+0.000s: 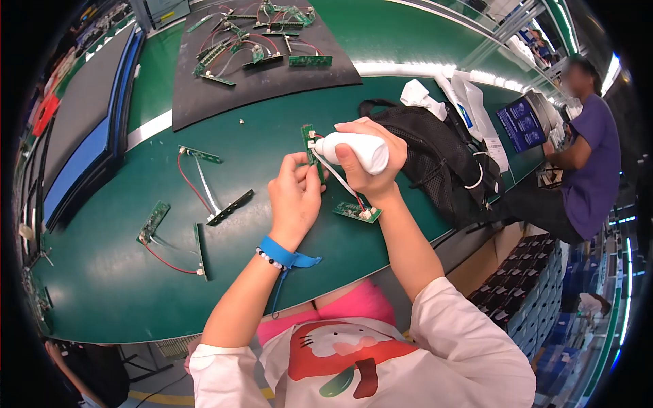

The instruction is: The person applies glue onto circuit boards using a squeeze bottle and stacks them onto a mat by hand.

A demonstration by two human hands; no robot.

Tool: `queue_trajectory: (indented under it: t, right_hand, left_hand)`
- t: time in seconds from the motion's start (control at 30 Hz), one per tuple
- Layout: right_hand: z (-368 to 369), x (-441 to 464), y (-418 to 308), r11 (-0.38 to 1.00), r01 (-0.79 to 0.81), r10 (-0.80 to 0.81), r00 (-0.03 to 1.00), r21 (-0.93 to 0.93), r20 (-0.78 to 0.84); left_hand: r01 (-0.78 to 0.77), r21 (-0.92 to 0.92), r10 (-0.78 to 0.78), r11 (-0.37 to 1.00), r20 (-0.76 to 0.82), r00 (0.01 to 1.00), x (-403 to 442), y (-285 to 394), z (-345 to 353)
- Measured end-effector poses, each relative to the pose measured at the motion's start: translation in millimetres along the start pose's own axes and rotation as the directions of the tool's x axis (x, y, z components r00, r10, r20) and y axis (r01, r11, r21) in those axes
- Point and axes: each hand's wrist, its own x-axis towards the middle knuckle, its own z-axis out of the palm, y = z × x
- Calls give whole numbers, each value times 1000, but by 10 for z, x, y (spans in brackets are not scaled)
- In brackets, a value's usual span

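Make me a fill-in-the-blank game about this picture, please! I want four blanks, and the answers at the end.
1. The bottle in the right hand is coloured ____.
2. The left hand holds a circuit board coloured ____.
3. The blue wristband is on the ____ wrist.
4. The person at the picture's right wears a ____ top.

Missing words: white; green; left; purple.

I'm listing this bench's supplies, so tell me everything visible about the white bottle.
The white bottle is smooth, rounded and plastic-looking, with no label showing. The right hand grips it tilted, its base toward the camera and its narrower end pointing at the green circuit board in the left hand. Whether its tip touches the board is unclear.
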Motion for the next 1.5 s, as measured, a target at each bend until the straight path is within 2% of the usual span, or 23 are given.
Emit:
queue_trajectory:
  t: [0.27,0.57,1.03,1.13,1.27,1.3,1.33,1.37,1.4,1.43,1.5]
  right_hand:
    - [10,-7,0,998,38,-38,999,-39,18]
    - [14,-2,-2,997,67,-67,998,-49,13]
    - [8,-8,35,983,142,-143,990,-115,-4]
    - [-3,-18,19,982,129,-134,990,-139,-33]
    - [-32,-12,-15,998,-27,38,979,54,-202]
    - [-47,-69,-49,932,-308,347,909,190,-229]
    - [-60,-55,-31,759,-421,573,794,496,-203]
    - [-77,-11,-15,487,-456,754,650,745,-95]
    - [-149,43,18,253,-523,834,544,814,90]
    - [-173,61,119,82,-544,838,491,835,238]
    - [-209,84,116,-118,-702,753,398,702,524]
  left_hand:
    - [45,-32,-45,998,3,999,-5,36,-1]
    - [-6,-61,5,998,-18,1000,-13,32,13]
    - [15,-131,-14,991,11,1000,-16,39,11]
    - [18,-130,-17,991,16,1000,-14,54,7]
    - [59,-147,-54,987,40,998,2,36,-7]
    - [62,-145,-57,987,38,998,10,33,-14]
    - [66,-144,-62,987,35,997,16,29,-21]
    - [71,-142,-67,987,32,997,20,27,-29]
    - [65,-134,-62,989,22,998,33,29,-46]
    - [58,-126,-57,990,13,998,57,34,-71]
    - [41,-107,-43,993,-16,999,88,47,-117]
